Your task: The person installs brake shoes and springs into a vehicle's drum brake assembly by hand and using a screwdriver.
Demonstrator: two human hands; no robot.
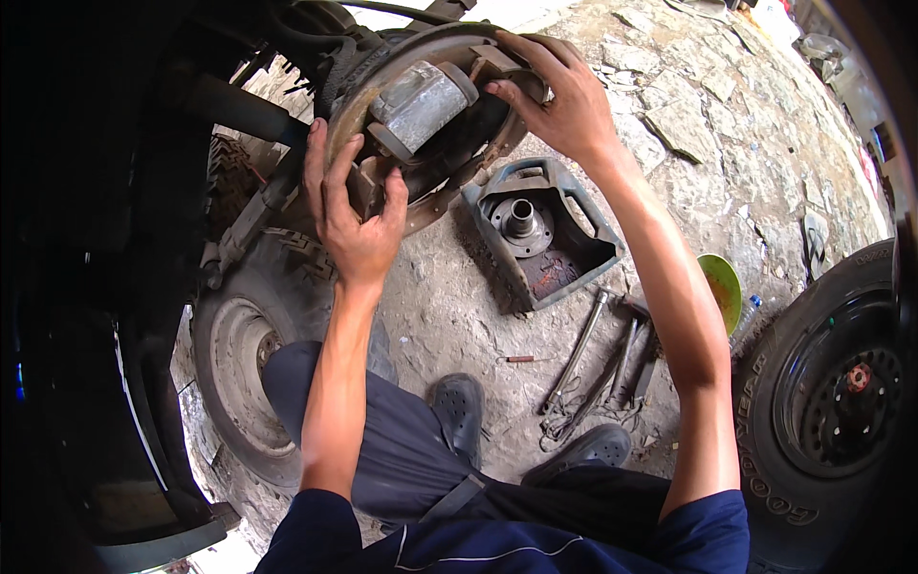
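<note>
Above me, at the top of the head view, a round rusty drum brake assembly (pixel 442 187) is fixed to the vehicle's underside. A grey metal cylinder (pixel 421 107) sits across its middle. My left hand (pixel 359 215) grips the assembly's left lower side, fingers behind the rim and thumb in front. On the upper right, my right hand (pixel 564 100) curls over the rim with the thumb toward the inside. Both palms are turned away from view, and some fingertips are hidden. Below stands a cut-open plastic jug (pixel 593 249) holding a greasy wheel hub (pixel 523 225).
Several metal tools (pixel 579 349) lie on the rough stone floor (pixel 430 287) near my feet. A wheel (pixel 244 344) lies at left, another tyre (pixel 765 430) at right. By it are a green bowl (pixel 722 287) and a plastic bottle (pixel 749 311). The dark vehicle body (pixel 76 268) fills the left side.
</note>
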